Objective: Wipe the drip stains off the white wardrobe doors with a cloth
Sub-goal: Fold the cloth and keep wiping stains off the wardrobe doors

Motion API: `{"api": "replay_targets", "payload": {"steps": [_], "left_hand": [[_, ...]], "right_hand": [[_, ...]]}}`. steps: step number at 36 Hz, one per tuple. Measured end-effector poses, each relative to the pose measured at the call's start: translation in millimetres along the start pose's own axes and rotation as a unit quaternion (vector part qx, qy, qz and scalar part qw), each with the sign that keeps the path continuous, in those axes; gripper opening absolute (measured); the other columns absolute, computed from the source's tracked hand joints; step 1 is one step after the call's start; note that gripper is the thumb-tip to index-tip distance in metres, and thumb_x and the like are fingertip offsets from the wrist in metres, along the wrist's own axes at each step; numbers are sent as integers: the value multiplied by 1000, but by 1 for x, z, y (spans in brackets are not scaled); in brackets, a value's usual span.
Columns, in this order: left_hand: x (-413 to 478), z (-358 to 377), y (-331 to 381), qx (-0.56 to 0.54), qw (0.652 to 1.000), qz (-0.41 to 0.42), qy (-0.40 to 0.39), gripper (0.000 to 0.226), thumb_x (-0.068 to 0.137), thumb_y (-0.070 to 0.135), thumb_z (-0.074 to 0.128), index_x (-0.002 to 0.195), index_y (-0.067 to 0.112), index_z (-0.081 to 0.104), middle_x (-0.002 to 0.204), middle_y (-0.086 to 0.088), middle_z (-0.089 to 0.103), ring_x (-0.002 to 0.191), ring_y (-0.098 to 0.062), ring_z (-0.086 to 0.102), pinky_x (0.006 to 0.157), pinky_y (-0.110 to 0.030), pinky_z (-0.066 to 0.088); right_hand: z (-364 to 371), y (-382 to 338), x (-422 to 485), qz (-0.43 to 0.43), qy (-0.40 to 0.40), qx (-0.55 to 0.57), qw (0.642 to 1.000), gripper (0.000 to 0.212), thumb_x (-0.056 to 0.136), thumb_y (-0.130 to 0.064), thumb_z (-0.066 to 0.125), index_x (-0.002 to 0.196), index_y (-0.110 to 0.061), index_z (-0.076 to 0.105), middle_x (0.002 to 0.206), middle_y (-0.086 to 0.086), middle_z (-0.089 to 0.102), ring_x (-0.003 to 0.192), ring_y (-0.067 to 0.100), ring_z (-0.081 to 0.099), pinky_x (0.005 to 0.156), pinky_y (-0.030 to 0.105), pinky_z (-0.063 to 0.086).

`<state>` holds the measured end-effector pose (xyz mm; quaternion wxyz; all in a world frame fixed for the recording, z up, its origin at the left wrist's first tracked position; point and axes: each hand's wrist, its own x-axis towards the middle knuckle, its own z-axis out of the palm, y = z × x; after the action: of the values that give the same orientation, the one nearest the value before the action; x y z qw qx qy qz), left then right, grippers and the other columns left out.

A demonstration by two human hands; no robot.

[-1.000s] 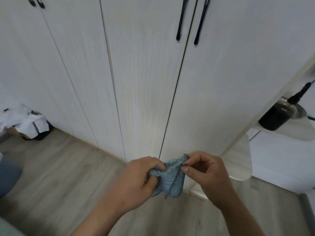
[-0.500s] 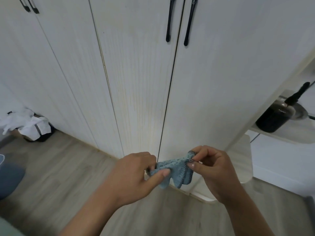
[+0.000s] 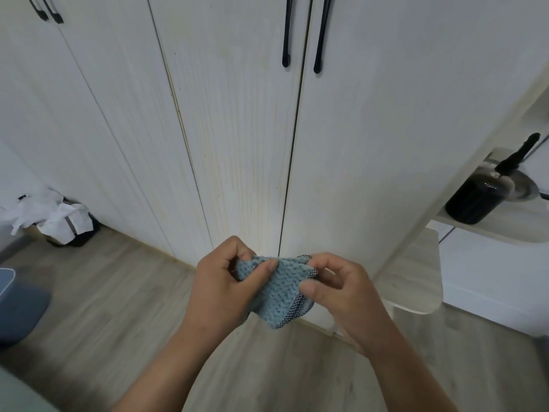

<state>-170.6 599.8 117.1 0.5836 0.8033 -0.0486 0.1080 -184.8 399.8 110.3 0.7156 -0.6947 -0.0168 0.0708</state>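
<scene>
A small light-blue knitted cloth (image 3: 279, 289) with a dark dotted edge is held between both hands, low in front of the wardrobe. My left hand (image 3: 222, 286) grips its left side, thumb laid across the top. My right hand (image 3: 338, 289) pinches its right edge with thumb and fingers. Behind them stand the white wardrobe doors (image 3: 237, 120), closed. Thin yellowish drip stains (image 3: 234, 185) run down the middle door, left of the gap. Neither hand touches a door.
Two black handles (image 3: 301, 34) flank the middle gap, and another pair (image 3: 47, 10) sits at the top left. A dark bottle (image 3: 475, 197) stands on a side shelf at right, above a lower shelf (image 3: 416, 281). White clothes (image 3: 56, 218) lie on the wooden floor at left.
The cloth has been folded more compactly between the hands, and my right hand's grip has shifted down its right edge. The view has tilted slightly.
</scene>
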Motion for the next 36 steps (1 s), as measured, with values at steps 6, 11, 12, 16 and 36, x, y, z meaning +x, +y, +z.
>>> {"api": "replay_targets", "payload": {"steps": [6,11,12,16,36], "left_hand": [[0,-8,-4,-9,1000,6,-15,38,78,30,86,71,14,52,69,-7,56,60,-11,50,49,-27,40],[2,-18,-8,-106,990,-28,-88,34,70,49,85,70,25,60,72,2,60,69,-14,58,57,-34,48],[2,-18,-9,-119,988,-32,-90,33,70,49,84,72,24,62,74,1,62,71,-15,59,60,-36,48],[-1,-16,-10,-115,987,-32,-104,31,70,40,85,79,23,60,80,-4,63,74,-22,59,61,-46,51],[-12,44,-12,-447,813,-322,-186,41,102,14,59,138,-8,58,144,-30,54,136,-43,52,119,-57,37]], "right_hand": [[3,-6,2,-53,76,-72,993,5,81,-9,81,80,-12,77,80,5,78,78,19,76,73,33,60],[-8,-8,6,-92,53,-94,990,27,85,2,75,79,-24,73,77,5,75,74,15,72,73,26,58],[-10,-8,5,-93,43,-94,990,29,87,4,74,82,-25,72,79,5,76,76,15,73,74,26,58],[-16,-11,2,-70,34,-120,990,40,84,6,77,103,-29,76,86,4,76,83,18,76,77,30,59],[-20,-8,7,137,-44,320,937,7,91,-7,61,86,-5,56,90,20,67,86,34,68,77,46,57]]}}
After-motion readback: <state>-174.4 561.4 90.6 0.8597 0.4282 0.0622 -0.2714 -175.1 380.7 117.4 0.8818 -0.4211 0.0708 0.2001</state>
